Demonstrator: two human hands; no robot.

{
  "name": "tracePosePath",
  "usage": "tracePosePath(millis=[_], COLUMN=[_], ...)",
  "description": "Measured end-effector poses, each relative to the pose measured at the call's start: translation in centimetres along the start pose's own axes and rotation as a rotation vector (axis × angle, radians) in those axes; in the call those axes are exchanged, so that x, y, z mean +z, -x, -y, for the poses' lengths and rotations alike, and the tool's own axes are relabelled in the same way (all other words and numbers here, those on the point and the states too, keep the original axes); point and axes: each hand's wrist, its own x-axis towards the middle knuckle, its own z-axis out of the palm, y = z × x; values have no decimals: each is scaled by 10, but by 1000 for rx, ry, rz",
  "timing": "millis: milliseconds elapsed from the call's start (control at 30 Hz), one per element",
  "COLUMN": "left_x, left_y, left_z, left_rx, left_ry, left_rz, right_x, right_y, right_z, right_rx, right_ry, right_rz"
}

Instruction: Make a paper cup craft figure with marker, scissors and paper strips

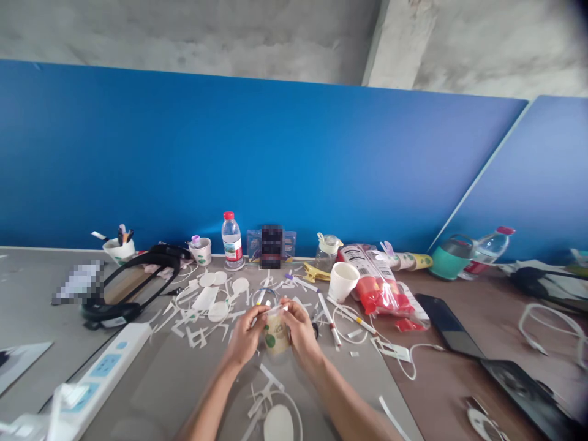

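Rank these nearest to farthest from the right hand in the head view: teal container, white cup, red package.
1. White cup: ahead and to the right of the right hand.
2. Red package: right of the cup.
3. Teal container: farther right.

The held cup (277, 338) looks to me like matt paper, as do the scraps (218, 311) left of it. The left-hand bottle (231, 234) is clear, glossy plastic, the red bag (381, 293) at right shiny plastic, the far wall (184, 37) rough concrete.
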Motion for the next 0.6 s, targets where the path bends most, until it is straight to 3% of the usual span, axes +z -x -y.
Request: tracePosePath(millis=[600], left_x=[1], left_y=[3], left_z=[-11], left_rx=[10], left_ry=[18], left_rz=[57], right_x=[-11], right_y=[-12], right_z=[-14], right_rx=[-165], right_ry=[230], right_rz=[-56])
